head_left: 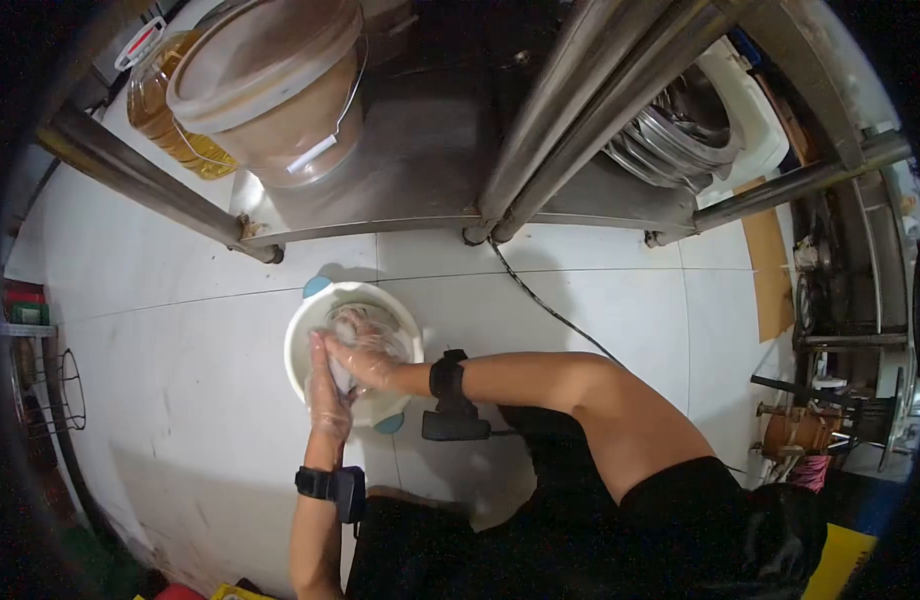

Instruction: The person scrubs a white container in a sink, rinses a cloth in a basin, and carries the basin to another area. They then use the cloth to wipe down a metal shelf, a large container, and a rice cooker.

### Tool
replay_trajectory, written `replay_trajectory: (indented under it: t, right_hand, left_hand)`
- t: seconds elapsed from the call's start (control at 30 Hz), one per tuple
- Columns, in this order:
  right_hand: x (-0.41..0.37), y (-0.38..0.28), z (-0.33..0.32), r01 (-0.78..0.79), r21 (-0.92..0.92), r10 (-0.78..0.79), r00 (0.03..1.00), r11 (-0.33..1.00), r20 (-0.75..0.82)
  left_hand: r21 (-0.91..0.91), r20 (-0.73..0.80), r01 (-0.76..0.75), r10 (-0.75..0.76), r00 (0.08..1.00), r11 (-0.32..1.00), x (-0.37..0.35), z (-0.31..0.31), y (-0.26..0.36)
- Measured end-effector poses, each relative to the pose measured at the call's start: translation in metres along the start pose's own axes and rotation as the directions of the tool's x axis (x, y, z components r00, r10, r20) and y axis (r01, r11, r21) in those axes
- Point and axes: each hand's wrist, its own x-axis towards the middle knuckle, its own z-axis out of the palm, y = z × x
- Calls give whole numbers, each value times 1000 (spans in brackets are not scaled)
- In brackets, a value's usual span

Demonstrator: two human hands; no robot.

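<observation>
A white basin [296, 345] with blue-grey grips stands on the tiled floor, and both my hands are inside it. Clear, wet-looking plastic covers the hands, like thin disposable gloves. My left hand [327, 392] reaches in from the near side, its fingers pointing away from me and pressed against the right hand. From the right comes my right hand [365, 360], its fingers curled toward the left one. Something pale and whitish [342, 378] shows between the palms; its kind is hidden by the fingers and the plastic. Each wrist wears a black strap with a small box.
Ahead is a steel rack [420, 160] holding a lidded bucket [290, 120], an oil jug [170, 115] and stacked metal pans [670, 140]. A dark cable [550, 310] crosses the floor on the right. A wire rack [68, 390] stands at the left edge.
</observation>
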Motion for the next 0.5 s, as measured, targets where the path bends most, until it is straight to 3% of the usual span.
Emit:
replay_trajectory:
  t: [0.13, 0.2, 0.4, 0.5]
  right_hand:
    - [6, 9, 7, 79, 13, -79, 997, 997, -9]
    - [1, 8, 11, -5, -11, 4, 996, 1000, -93]
    - [3, 2, 2, 47, 1, -47, 999, 999, -19]
    - [-2, -9, -2, -6, -12, 6, 1000, 1000, -9]
  left_hand:
    - [72, -122, -56, 65, 990, 996, 5, -1, -3]
    - [94, 14, -288, 288, 957, 953, 18, -11, -13]
    - [-8, -43, -346, 346, 937, 938, 30, -16, -25]
    - [22, -77, -350, 351, 933, 936, 15, -5, -13]
